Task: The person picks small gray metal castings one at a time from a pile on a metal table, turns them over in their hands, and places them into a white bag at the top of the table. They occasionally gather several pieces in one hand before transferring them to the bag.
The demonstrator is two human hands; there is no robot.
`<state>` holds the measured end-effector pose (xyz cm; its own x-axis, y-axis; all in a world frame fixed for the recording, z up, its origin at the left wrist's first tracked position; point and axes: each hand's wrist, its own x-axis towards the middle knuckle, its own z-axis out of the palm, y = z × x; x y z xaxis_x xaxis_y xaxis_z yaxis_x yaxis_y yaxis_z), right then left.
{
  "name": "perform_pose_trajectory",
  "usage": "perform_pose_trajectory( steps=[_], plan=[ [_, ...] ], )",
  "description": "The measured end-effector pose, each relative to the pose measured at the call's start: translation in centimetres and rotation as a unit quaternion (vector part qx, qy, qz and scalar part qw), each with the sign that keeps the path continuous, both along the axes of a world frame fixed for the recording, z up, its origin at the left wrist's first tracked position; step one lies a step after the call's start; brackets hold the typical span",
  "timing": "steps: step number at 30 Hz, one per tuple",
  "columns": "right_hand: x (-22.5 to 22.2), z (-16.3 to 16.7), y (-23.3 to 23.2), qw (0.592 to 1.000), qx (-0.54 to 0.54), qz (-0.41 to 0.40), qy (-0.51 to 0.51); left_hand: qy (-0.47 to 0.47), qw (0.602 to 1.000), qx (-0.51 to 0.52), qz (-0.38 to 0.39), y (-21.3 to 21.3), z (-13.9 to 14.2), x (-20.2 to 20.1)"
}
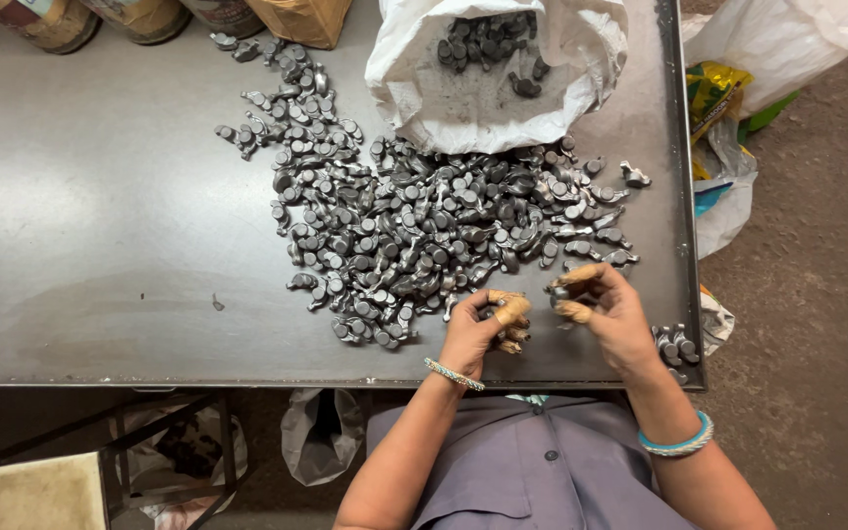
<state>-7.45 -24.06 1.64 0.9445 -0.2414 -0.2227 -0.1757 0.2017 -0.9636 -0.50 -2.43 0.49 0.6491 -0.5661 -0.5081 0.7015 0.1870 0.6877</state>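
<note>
Left hand (488,324) curled around a small grey metal part (488,313) near the front edge of the steel table (100,245); fingertips (514,310) taped. Right hand (606,309) pinching another metal piece (557,291) just beside it — close to the heap of forged parts (424,226) spilling from an open white sack (503,69). Few loose pieces (677,345) at the table's right corner.

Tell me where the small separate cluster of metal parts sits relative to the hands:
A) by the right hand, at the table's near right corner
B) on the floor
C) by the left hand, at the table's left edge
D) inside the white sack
A: a few grey metal parts lie apart from the main pile, just beside the right hand at the table corner.
</note>
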Motion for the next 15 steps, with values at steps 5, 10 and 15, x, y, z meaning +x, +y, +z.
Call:
perform_pose_trajectory(
  steps=[5, 10, 15],
  plan=[
    [-1.6, -0.4, -1.5, 0.956, 0.293, -0.004, -0.023, 0.069, 0.996, -0.009, -0.063, -1.5, -0.9, -0.2],
    [-1.7, 0.2, -1.4, 0.950, 0.309, 0.012, -0.036, 0.052, 0.990, -0.063, -0.113, -2.0, -1.8, -1.0],
    [-1.7, -0.3, -1.3, 0.962, 0.271, 0.004, -0.012, 0.051, 0.986, -0.090, -0.135, -2.0, -2.0, -1.0]
  ],
)
